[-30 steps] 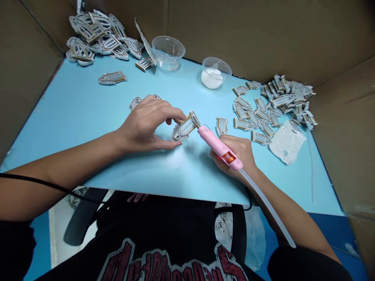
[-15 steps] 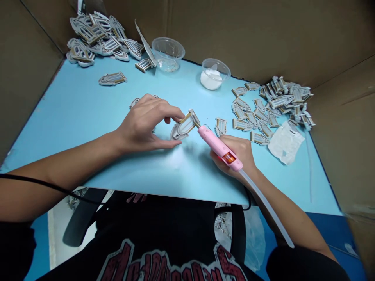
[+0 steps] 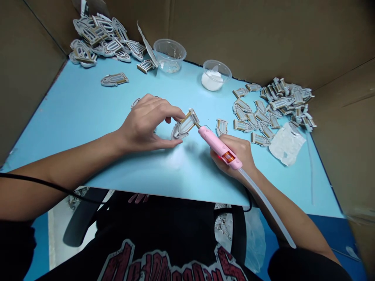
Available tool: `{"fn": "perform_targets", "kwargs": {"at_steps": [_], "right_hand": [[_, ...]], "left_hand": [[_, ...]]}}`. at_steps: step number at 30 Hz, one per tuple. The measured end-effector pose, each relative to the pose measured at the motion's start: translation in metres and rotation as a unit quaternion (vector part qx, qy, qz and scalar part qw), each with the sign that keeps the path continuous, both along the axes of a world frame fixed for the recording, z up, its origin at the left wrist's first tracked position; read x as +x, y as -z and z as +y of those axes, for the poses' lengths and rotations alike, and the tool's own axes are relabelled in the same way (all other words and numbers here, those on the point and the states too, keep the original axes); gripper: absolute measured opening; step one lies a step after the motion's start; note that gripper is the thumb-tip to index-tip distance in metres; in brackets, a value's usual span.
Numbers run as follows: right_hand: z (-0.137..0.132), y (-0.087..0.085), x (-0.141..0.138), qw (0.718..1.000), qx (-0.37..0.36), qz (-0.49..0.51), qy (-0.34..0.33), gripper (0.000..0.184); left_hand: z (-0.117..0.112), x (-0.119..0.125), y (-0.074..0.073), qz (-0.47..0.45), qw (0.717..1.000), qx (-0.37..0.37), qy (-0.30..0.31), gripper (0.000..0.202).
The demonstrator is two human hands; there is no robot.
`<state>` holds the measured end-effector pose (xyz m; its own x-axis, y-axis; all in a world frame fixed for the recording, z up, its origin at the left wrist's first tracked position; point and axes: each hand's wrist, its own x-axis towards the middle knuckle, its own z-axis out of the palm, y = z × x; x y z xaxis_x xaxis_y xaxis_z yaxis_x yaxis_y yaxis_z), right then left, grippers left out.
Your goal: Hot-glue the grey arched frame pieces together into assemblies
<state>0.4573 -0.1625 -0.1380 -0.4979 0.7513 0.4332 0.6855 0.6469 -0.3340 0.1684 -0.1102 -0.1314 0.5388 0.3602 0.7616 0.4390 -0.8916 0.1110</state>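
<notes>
Between the thumb and fingers of my left hand [image 3: 150, 123] is a small white-and-gold arched window piece [image 3: 185, 125], tilted up off the table. My right hand [image 3: 236, 154] grips a pink hot glue gun [image 3: 218, 145] with a clear glue stick [image 3: 268, 205] trailing out of its back. The gun's metal nozzle touches or nearly touches the piece's flat end. A red light glows near my right fingers. Another piece [image 3: 135, 102] lies partly hidden behind my left hand, and a loose one [image 3: 222, 127] rests just beyond the gun.
A heap of similar pieces [image 3: 99, 37] fills the back left; one piece [image 3: 115, 79] lies in front. Two clear tubs [image 3: 170, 54] stand at the back, one holding something white [image 3: 212, 80]. More pieces [image 3: 287, 97] crowd the right, beside a white scrap [image 3: 286, 143]. Cardboard walls [image 3: 249, 35] enclose the table.
Both hands, the window piece and the glue gun hold almost the same position. The whole view has shifted very slightly.
</notes>
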Motion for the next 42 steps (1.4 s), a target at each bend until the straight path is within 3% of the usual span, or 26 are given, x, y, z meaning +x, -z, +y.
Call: {"fn": "perform_targets", "kwargs": {"at_steps": [5,7,11,15,18,21,25,27,29,33,35,37,41,42], "right_hand": [[0.001,-0.001,-0.002,0.999,-0.032,-0.001,-0.001,0.022],[0.0,-0.002,-0.003,0.999,-0.046,0.0,0.001,0.019],[-0.003,0.001,-0.003,0.998,-0.045,-0.011,0.034,0.012],[0.004,0.005,0.004,0.996,-0.03,-0.019,0.085,0.012],[0.012,0.007,0.009,0.993,-0.024,-0.012,0.111,0.016],[0.016,0.008,0.013,0.993,-0.022,-0.003,0.113,0.013],[0.015,0.009,0.013,0.995,-0.022,-0.003,0.1,0.013],[0.015,0.009,0.013,0.995,-0.026,0.0,0.094,0.012],[0.014,0.009,0.013,0.995,-0.028,0.004,0.091,0.012],[0.013,0.005,0.012,0.995,-0.019,0.013,0.093,0.01],[0.013,0.004,0.012,0.995,-0.013,0.021,0.092,0.008],[0.013,0.003,0.012,0.996,-0.009,0.024,0.088,0.008],[0.013,0.004,0.012,0.996,-0.002,0.027,0.09,0.007],[0.013,0.004,0.012,0.996,-0.003,0.029,0.089,0.007]], "left_hand": [[0.002,-0.003,0.003,0.043,0.998,0.039,-0.005,0.031],[0.003,-0.003,0.004,0.079,0.996,0.022,-0.02,0.029],[0.003,-0.002,0.003,0.115,0.988,-0.085,-0.057,0.026],[0.004,-0.004,0.001,0.066,0.984,-0.15,-0.067,0.035],[0.005,-0.004,0.004,0.06,0.971,-0.232,-0.026,0.047],[0.006,0.0,0.009,0.136,0.939,-0.314,0.022,0.046],[0.006,0.004,0.011,0.203,0.931,-0.303,-0.021,0.05],[0.006,0.002,0.009,0.213,0.927,-0.307,-0.033,0.041],[0.005,0.0,0.007,0.236,0.918,-0.319,-0.006,0.021],[-0.002,0.003,0.009,0.265,0.91,-0.31,0.073,0.014],[-0.003,0.005,0.011,0.267,0.913,-0.299,0.074,0.036],[0.002,0.003,0.014,0.265,0.919,-0.29,0.025,0.05],[0.025,-0.015,0.019,0.204,0.92,-0.279,-0.187,0.061],[0.029,-0.02,0.019,0.2,0.914,-0.285,-0.206,0.061]]}}
